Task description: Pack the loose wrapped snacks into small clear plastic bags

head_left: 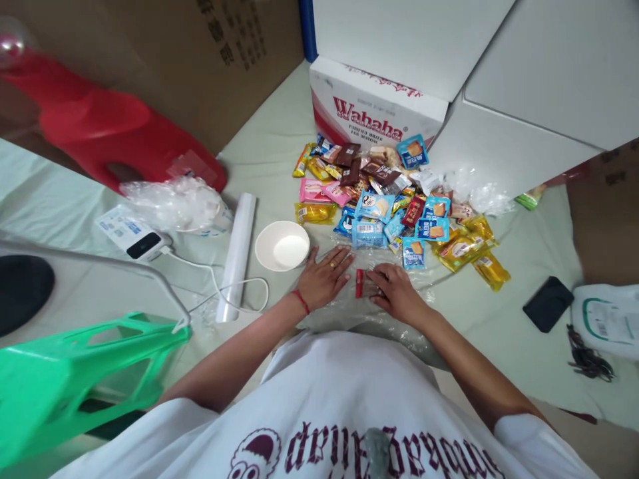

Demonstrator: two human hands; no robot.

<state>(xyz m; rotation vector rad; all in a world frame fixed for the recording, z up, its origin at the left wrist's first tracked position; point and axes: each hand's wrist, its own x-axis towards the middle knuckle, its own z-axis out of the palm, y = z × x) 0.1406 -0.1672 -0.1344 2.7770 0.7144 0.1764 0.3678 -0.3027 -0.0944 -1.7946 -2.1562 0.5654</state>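
Note:
My left hand (324,276) lies flat, fingers spread, on a clear plastic sheet (329,316), just right of a white paper bowl (282,247). My right hand (397,293) is closed with bent fingers on a small snack packet with a red end (359,283); the rest of the packet is partly hidden under the fingers. Beyond both hands is a heap of wrapped snacks, among them a light blue packet (368,233), a blue biscuit packet (432,229), dark brown packets (351,172), pink ones (314,190) and yellow ones (462,251).
Behind the snacks stands a Wahaha carton (374,110). To the left are a white roll (237,259), a white device (130,233) with a cable, a red jug (114,126) and a green plastic stool (90,372). A black phone (548,304) lies on the right.

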